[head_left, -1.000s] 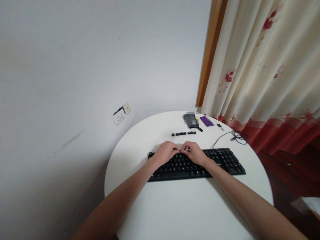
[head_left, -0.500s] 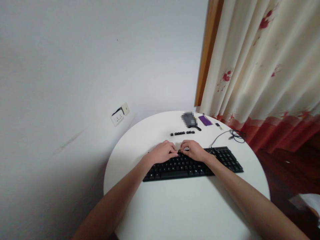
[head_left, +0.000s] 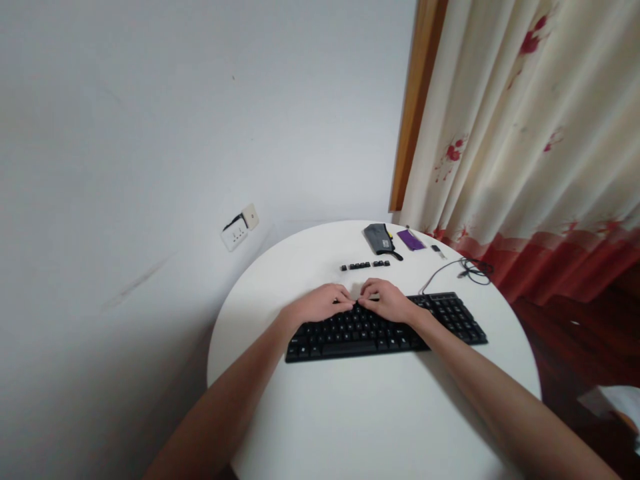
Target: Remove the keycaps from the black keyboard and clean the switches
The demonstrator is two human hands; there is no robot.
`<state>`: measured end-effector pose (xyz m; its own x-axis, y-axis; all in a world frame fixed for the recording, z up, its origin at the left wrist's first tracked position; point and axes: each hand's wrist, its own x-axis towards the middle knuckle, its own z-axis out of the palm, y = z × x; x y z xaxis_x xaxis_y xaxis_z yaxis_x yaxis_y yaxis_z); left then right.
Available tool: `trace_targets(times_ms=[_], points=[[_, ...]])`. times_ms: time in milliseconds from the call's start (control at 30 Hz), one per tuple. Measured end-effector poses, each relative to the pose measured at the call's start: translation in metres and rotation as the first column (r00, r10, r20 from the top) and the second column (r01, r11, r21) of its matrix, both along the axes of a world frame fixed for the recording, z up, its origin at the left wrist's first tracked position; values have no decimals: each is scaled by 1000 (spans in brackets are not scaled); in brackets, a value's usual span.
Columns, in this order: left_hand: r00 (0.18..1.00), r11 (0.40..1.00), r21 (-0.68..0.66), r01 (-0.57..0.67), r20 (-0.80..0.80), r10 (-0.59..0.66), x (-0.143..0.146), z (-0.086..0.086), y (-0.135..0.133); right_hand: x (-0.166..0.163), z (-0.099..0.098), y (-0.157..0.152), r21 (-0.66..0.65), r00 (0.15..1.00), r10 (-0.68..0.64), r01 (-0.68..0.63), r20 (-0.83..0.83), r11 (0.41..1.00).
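Observation:
A black keyboard [head_left: 370, 333] lies across the white round table, slightly tilted in view. Over its far rows, my left hand [head_left: 323, 303] comes in from the left with thumb and fingertips pinched together. My right hand [head_left: 386, 301] meets it from the other side, its fingers also closed in a pinch. The fingertips of both hands nearly touch at one spot on the keyboard's far edge; whatever small part is between them is hidden. Beyond the hands, several loose black keycaps [head_left: 360, 266] stand in a row with small gaps.
Behind the keycaps lie a grey pouch [head_left: 377, 239] with a black strap, a purple cloth [head_left: 411, 240] and a small black-and-clear item [head_left: 438, 251]. The keyboard's coiled cable [head_left: 475, 270] rests near the table's right edge. A wall with a socket [head_left: 235, 235] stands left, a curtain [head_left: 525, 133] right.
My left hand has shifted slightly left and up, its thumb and fingers drawn closer together. My right hand's fingertips have moved a little to the left. The keycap row is unchanged.

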<state>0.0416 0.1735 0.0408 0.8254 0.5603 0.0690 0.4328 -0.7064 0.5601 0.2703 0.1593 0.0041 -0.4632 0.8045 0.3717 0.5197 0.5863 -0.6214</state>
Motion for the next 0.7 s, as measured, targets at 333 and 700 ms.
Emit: trace_targets(times_ms=[333, 700], points=[[909, 909, 39, -414, 55, 412, 2, -4, 36, 8, 5, 3, -39, 995, -23, 19, -99, 999], [836, 830, 183, -527, -65, 545, 39, -20, 112, 49, 8, 27, -89, 917, -358, 348, -173, 933]])
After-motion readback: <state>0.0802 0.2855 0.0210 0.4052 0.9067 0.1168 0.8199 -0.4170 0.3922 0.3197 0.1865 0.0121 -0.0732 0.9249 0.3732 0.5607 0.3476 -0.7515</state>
